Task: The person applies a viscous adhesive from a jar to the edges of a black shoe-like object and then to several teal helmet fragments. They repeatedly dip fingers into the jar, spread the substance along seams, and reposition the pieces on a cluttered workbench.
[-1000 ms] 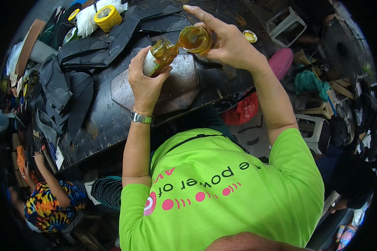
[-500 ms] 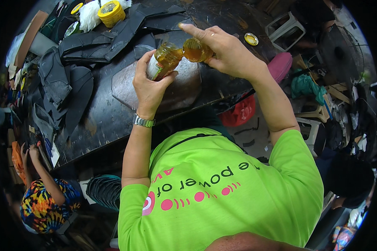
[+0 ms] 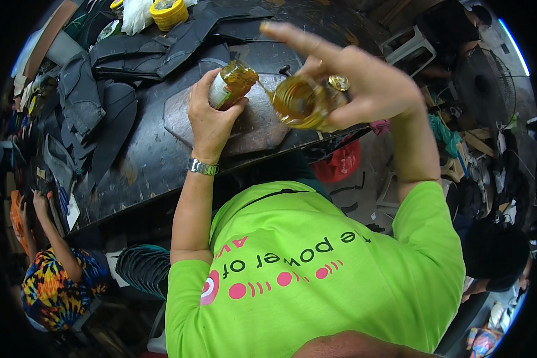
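My left hand [image 3: 209, 125] is closed around a labelled jar [image 3: 235, 86] smeared with amber, sticky-looking stuff, tilted to the right above the table. In my right hand [image 3: 364, 86], partly blurred, is a clear jar [image 3: 301, 102] with a threaded mouth and amber liquid inside. That mouth points toward the left jar, and the index finger stretches out past it. A thin amber strand [image 3: 265, 88] hangs between the two jars, which are apart. Below them on the table lies a flat, many-sided slab [image 3: 182, 119]. Beside the right fingers shows a round yellowish lid [image 3: 339, 82].
Black cut shoe-like pieces [image 3: 116, 113] cover the left of the dark table [image 3: 146, 170]. Yellow tub [image 3: 169, 13] at the back; dark-headed tool [image 3: 285, 70] by the slab. A fan [image 3: 483, 83] and plastic stool [image 3: 409, 51] stand right. Another person [image 3: 62, 280] is at lower left.
My right hand has moved right and nearer with its jar, drawing it away from the left jar. The left hand has stayed nearly in place. The view has shifted slightly.
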Motion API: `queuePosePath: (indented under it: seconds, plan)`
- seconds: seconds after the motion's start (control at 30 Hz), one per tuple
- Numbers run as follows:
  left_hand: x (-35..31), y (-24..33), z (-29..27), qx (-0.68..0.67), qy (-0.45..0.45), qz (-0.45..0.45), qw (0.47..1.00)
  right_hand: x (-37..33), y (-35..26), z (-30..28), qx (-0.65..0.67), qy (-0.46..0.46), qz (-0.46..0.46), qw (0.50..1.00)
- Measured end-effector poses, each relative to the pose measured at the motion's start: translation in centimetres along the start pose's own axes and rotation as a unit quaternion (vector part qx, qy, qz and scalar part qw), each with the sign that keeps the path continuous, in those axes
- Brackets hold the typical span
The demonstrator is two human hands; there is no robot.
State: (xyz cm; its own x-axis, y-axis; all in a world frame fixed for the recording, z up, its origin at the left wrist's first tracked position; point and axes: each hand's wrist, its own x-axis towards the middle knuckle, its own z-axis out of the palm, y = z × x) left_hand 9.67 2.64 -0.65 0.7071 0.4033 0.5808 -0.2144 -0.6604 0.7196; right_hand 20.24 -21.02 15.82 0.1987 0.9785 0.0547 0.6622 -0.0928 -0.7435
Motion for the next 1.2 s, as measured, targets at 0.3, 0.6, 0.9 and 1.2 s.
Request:
queuePosePath:
  seconds: [0.3, 0.6, 0.9, 1.2]
  plan:
    - [-1.5, 1.0, 1.4, -0.144, -0.056, -0.057, 0.986, 3.0, -4.9, -13.2, 0.096, 0.077, -0.325, 0.938]
    - [-3.6, -0.1, -0.7, -0.312, -0.049, -0.163, 0.935, 4.2, 5.9, -2.6, 0.003, 0.332, -0.050, 0.942]
    - [-4.5, -4.1, -7.3, -0.249, 0.095, -0.128, 0.955, 1.6, 18.5, 5.8, -0.153, 0.375, -0.014, 0.914]
    - [-5.5, -5.1, -6.8, -0.214, 0.095, -0.113, 0.966, 2.3, 18.4, 5.9, -0.125, 0.363, 0.011, 0.923]
